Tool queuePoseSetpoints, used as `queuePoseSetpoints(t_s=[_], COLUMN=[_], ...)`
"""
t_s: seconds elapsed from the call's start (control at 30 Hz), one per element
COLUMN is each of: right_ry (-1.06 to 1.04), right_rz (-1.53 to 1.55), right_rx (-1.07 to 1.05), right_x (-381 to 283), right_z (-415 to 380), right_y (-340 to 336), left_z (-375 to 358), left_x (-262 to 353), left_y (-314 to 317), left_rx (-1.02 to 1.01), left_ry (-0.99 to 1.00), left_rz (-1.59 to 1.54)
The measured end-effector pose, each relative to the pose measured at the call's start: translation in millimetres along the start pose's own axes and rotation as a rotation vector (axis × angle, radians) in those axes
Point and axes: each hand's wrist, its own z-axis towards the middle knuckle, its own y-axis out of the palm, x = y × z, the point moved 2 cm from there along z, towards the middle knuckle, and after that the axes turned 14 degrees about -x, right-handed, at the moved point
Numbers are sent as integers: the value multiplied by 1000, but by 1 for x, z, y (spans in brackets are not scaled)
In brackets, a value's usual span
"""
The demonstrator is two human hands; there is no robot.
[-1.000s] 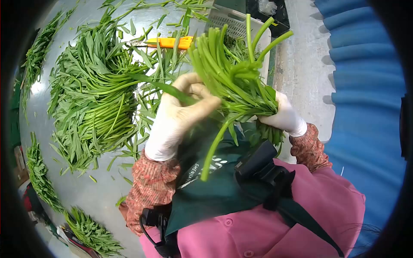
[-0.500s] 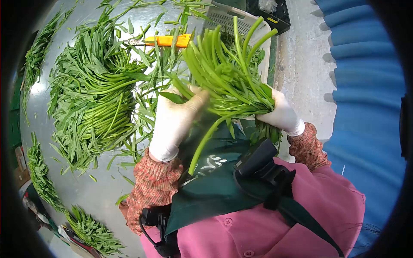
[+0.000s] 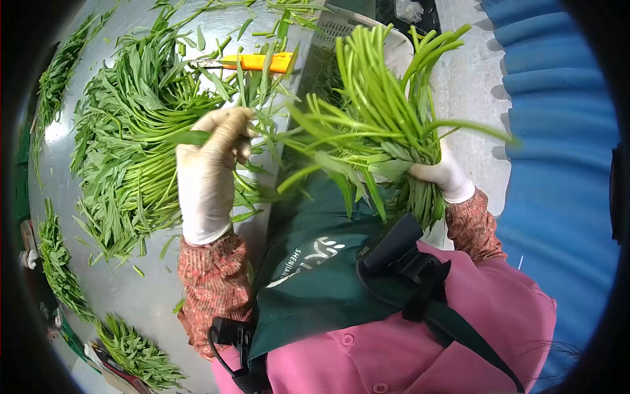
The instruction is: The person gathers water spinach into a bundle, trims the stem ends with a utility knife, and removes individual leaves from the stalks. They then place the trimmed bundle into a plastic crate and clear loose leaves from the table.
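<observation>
My right hand (image 3: 445, 176), in a white glove, grips a thick bunch of green stalks (image 3: 380, 105) near its leafy end, stems fanning up and away from me. My left hand (image 3: 207, 171), also gloved, is out to the left over the metal table (image 3: 131, 289), fingers pinched on a single green leaf (image 3: 190, 136) at the edge of the big heap of greens (image 3: 138, 144). The two hands are well apart. A green apron (image 3: 315, 276) covers my front below the bunch.
An orange-handled knife (image 3: 252, 62) lies on the table beyond the heap. A white slotted crate (image 3: 348, 26) stands behind the bunch. Smaller bundles of greens (image 3: 59, 269) line the table's left rim. Blue corrugated material (image 3: 558, 131) fills the right side.
My left hand has let go of the bunch and moved left to the heap, pinching a leaf. The right hand has tilted the bunch to the right, its stems spreading.
</observation>
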Motion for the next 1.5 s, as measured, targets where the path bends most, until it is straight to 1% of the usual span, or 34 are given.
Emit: queuePoseSetpoints(t_s=[0.1, 0.13, 0.17, 0.23, 0.27, 0.37, 0.4, 0.43, 0.5, 0.53, 0.63, 0.7, 0.77, 0.8, 0.9, 0.93, 0.97, 1.03, 1.07, 1.17, 1.2, 1.23, 1.27, 1.37, 1.4, 1.43, 1.47, 1.5], right_ry=[-38, -65, -71, -86, -87, -46, -84, -74, -52, 51, -120, -149, -100, -70, -11, -48, -35, -13, -54, -47, -74, -71, -69, -65, -63, -60, -38, -15], right_rz=[225, 195, 169, 117, 69, -54, -82, -75, -62, 1, -190, -389, -308, -203, -154, -249, -216, -147, -91, 0, -3, 3, 8, 77, 130, 184, 211, 238], right_rx=[91, 98, 111, 135, 142, 205, 218, 216, 207, 220, 91, 68, 92, 110, 113, 131, 129, 119, 126, 190, 157, 171, 185, 185, 183, 180, 175, 168], right_x=[-6, -7, -6, -6, -10, -23, -28, -27, -26, -25, -21, -24, -23, -23, -27, -32, -34, -36, -34, -20, -15, -18, -22, -26, -25, -24, -24, -24], right_z=[-3, -1, 0, 2, 3, 3, 4, 5, 6, 6, 11, 15, 14, 14, 13, 14, 13, 12, 12, 8, 7, 5, 4, 2, 1, 0, 0, -1], right_y=[4, 3, 2, 2, 3, 13, 18, 20, 26, 29, 37, 38, 34, 32, 24, 26, 24, 20, 20, 8, 1, 1, 2, 2, 1, 1, 1, 1], left_z=[-7, -11, -15, -20, -24, -29, -31, -32, -38, -34, -23, -23, -24, -24, -27, -22, -20, -22, -21, -22, -21, -19, -18, -13, -16, -19, -23, -20], left_x=[-10, -8, -12, -12, -13, -26, -38, -48, -53, -54, -56, -51, -52, -53, -47, -44, -39, -17, -18, -5, -4, -3, -2, -11, -8, -3, -17, -25], left_y=[9, 16, 18, 20, 22, 17, 15, 4, 24, 31, 50, 52, 49, 45, 37, 32, 27, 12, 3, -17, -27, -30, -28, -10, 0, 15, 24, 28], left_rx=[-68, -97, -81, -152, -141, 5, 82, 123, 51, -11, -210, -303, -387, -426, -334, -290, -242, -187, -72, 78, 40, 1, 49, 76, 56, -132, -279, -394], left_ry=[-126, -197, -260, -345, -337, -268, -171, -141, -96, -193, -489, -371, -242, -172, -89, -188, -285, -280, -235, -128, -96, -64, -51, -52, -153, -318, -323, -197], left_rz=[142, 141, 189, 185, 187, 104, -139, -121, -97, -101, -53, 126, 255, 293, 351, 99, -152, -381, -358, -497, -512, -528, -507, -352, -111, -4, 158, 460])
